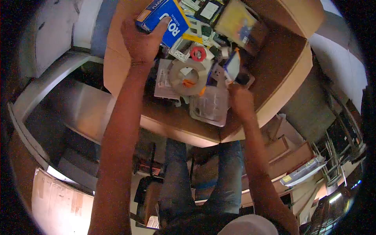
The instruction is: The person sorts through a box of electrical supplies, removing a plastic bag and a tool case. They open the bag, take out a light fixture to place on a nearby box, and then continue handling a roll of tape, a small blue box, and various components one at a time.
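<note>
at the upper left of the frame, the left hand point(143, 45) was clamped on a blue box point(164, 22) above the jumbled cardboard carton point(270, 78). well apart from it, right of centre, the right hand point(242, 98) reached in beside a clear plastic tray point(210, 105), its grip impossible to tell. left of that tray lay a tape roll point(175, 80).

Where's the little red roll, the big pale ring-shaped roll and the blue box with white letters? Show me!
Red roll point(192, 55): head view, left side of its ring.
Big pale roll point(175, 77): head view, left side of its ring.
Blue box point(174, 30): head view, its lettered face.
</note>
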A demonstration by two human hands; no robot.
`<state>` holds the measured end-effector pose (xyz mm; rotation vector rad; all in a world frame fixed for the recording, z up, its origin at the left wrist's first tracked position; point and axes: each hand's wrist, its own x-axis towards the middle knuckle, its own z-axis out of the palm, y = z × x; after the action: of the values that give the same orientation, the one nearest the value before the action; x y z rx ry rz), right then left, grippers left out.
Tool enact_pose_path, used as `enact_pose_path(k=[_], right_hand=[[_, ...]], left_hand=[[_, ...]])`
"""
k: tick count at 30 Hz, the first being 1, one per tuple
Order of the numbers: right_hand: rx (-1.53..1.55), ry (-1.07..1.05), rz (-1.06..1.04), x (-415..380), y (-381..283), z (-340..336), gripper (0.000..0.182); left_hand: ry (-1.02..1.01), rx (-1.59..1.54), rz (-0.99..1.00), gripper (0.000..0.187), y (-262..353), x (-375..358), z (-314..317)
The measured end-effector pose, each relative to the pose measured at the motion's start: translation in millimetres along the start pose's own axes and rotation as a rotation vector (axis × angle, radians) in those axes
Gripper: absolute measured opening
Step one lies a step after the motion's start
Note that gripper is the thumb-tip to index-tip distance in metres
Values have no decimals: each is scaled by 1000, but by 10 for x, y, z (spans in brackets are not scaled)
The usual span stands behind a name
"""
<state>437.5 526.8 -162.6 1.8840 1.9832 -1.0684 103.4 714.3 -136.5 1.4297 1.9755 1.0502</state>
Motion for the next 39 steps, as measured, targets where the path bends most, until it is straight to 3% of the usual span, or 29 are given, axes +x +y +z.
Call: enact_pose_path(k=[3, 5, 8, 10, 14, 15, 17, 18, 20, 22, 23, 25, 27, 28, 31, 33, 35, 37, 39], right_hand=[[-39, 3, 40, -202, -181, -69, 21], [11, 37, 64, -294, -331, -235, 20], [51, 73, 66, -434, -596, -461, 28], [419, 219, 36, -572, -819, -569, 31], [315, 343, -276, -695, -1239, -242, 24], [318, 345, -269, -690, -1324, -36, 24], [428, 146, -455, -650, -1421, 253, 23], [430, 148, -451, -648, -1388, 277, 23], [763, -109, -379, -550, -1412, 2, 24], [535, 244, -247, -352, -1231, -308, 35], [794, 291, -42, -177, -997, -250, 33], [580, 468, 225, 334, -464, -153, 45], [395, 455, 291, 818, -13, -97, 53], [395, 456, 284, 1056, 179, 47, 53], [427, 356, 99, 1463, 489, 421, 67], [658, -8, 119, 1525, 506, 510, 81], [690, 26, 89, 1540, 489, 617, 75], [721, 65, 57, 1530, 440, 578, 70], [882, -60, 338, 1467, 325, 318, 59]], left_hand=[[-25, 111, 99, 68, 102, 10, 62], [-124, -39, -42, 68, 166, 21, 25], [-59, -40, -24, 67, 151, 17, 74], [-103, -117, -59, 67, 163, 11, 100], [-112, -144, -118, 67, 196, -24, 110], [-119, -144, -115, 67, 161, -20, 112], [-92, 26, -12, 64, 129, -3, 135], [-96, 26, -10, 64, 131, -16, 143], [-209, 160, -25, 75, 231, -22, 105], [-260, 140, -17, 75, 316, -3, 56], [-312, 108, -7, 76, 333, -14, 35], [-255, 84, 1, 72, 238, 4, 83], [-188, 56, 10, 69, 117, 59, 122], [-170, 184, 85, 71, 50, 91, 117], [-168, 318, 150, 76, 21, 118, 89], [-189, 325, 140, 79, 54, 102, 76], [-278, 133, 22, 82, 148, 61, 73], [-240, 159, 8, 83, 247, 5, 90], [-201, 183, -1, 85, 253, 13, 99]])
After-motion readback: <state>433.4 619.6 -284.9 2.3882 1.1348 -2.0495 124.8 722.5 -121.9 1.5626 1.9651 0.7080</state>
